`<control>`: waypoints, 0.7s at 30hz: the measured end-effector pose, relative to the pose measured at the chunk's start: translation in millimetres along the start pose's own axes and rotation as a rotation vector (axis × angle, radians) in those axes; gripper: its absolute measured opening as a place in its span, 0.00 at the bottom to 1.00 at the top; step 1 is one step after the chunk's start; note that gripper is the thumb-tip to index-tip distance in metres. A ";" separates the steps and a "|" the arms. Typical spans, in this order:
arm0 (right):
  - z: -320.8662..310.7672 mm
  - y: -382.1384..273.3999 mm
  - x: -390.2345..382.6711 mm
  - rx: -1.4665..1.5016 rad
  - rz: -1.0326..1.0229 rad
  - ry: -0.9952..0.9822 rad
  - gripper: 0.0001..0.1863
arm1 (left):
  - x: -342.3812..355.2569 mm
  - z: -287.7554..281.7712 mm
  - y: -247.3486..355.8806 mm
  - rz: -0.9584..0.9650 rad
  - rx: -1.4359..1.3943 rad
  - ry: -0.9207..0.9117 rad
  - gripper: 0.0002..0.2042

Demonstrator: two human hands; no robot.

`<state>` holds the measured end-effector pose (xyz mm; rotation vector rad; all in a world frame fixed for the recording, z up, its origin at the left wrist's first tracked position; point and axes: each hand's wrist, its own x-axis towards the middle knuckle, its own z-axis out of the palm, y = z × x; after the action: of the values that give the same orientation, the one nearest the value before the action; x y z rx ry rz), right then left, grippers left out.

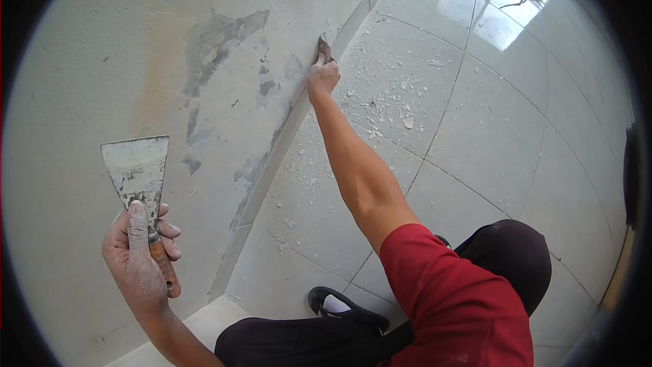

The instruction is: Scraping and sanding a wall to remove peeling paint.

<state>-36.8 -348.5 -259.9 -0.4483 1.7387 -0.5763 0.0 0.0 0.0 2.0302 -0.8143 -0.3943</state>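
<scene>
My left hand (136, 251), dusted white, is closed around the orange-brown handle of a putty knife (139, 166). Its wide blade points up, coated with pale residue and dark specks, and is held in front of the wall. My right arm stretches far ahead, low along the wall. Closed fingers of my right hand (322, 80) grip a small scraper (324, 48), whose dark metal blade meets the wall just above the baseboard; its handle is hidden in the hand. Around there the off-white wall (88, 95) shows peeled grey patches (210, 47).
A tiled baseboard (272, 170) runs along the foot of the wall. Paint flakes (407, 122) and white dust litter the glossy floor tiles (489, 143), thickest beside my right hand. My foot in a black slipper (346, 309) and my bent knees are close to the wall.
</scene>
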 end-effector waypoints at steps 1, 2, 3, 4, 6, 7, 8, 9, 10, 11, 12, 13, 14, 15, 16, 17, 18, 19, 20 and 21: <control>1.1 13.4 4.1 0.110 -0.415 0.052 0.18 | 0.1 2.5 -3.2 0.023 -0.010 -0.002 0.17; 3.7 25.0 7.5 0.213 -0.832 0.104 0.22 | 0.1 5.1 -6.7 0.045 -0.021 -0.005 0.17; -0.2 40.0 -15.4 0.345 -1.013 -0.009 0.22 | -8.9 5.1 -1.8 -0.016 -0.002 -0.009 0.17; -1.4 35.3 -55.4 0.387 -1.080 -0.130 0.19 | -8.3 0.4 0.0 0.005 0.024 0.030 0.17; 12.5 34.5 -65.5 0.484 -1.568 0.095 0.16 | -2.5 1.9 2.0 0.043 0.028 0.058 0.17; 21.7 45.8 -56.4 0.442 -1.672 0.161 0.16 | -1.8 2.8 4.5 0.024 0.045 0.036 0.17; 24.2 51.2 -29.4 0.461 -1.562 0.196 0.16 | -1.8 8.9 4.9 0.002 0.045 0.006 0.17; 18.1 53.8 10.0 0.460 -1.460 0.242 0.16 | -0.8 17.5 3.4 -0.005 0.021 -0.009 0.17; 7.8 54.8 47.9 0.453 -1.229 0.234 0.16 | 1.2 27.2 0.6 -0.011 -0.020 -0.051 0.18; 3.8 58.1 49.3 0.272 -0.943 0.174 0.17 | 2.8 24.3 -0.7 -0.010 -0.016 -0.063 0.18; -1.5 54.0 50.5 0.092 -0.670 0.121 0.18 | 4.2 23.8 -5.1 -0.006 -0.014 -0.057 0.18; 1.1 47.2 30.3 0.103 -0.664 0.101 0.18 | 4.6 19.1 -5.1 -0.020 0.033 -0.057 0.18; -2.2 43.0 1.3 0.088 -0.571 -0.064 0.17 | 4.8 15.2 -7.1 -0.039 0.078 -0.059 0.18; -7.2 47.2 -21.7 0.071 -0.479 -0.217 0.17 | 4.1 11.9 -6.7 -0.035 0.084 -0.054 0.18; 1.6 63.9 -46.9 0.225 -0.680 -0.221 0.18 | 4.2 10.1 -4.7 -0.011 0.082 -0.017 0.18; 12.8 84.0 -73.0 0.372 -0.881 -0.217 0.19 | 5.5 8.1 -4.3 0.006 0.073 0.015 0.18; 18.7 100.9 -93.5 0.373 -1.113 -0.176 0.20 | 6.7 5.0 -2.5 0.009 0.077 0.021 0.18; 20.7 110.7 -101.5 0.364 -1.349 -0.128 0.21 | 5.7 6.8 -0.6 0.013 0.054 0.011 0.18; 23.2 108.5 -97.7 0.402 -1.345 -0.118 0.22 | 4.3 6.3 1.5 0.019 0.034 0.005 0.18; 22.9 95.8 -68.9 0.452 -1.360 -0.076 0.21 | 0.6 11.9 3.4 0.023 0.016 0.011 0.18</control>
<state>2.0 -235.0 -267.3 -1.2842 0.9581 -1.8093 -7.5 -9.2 -3.8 2.0340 -0.8356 -0.3652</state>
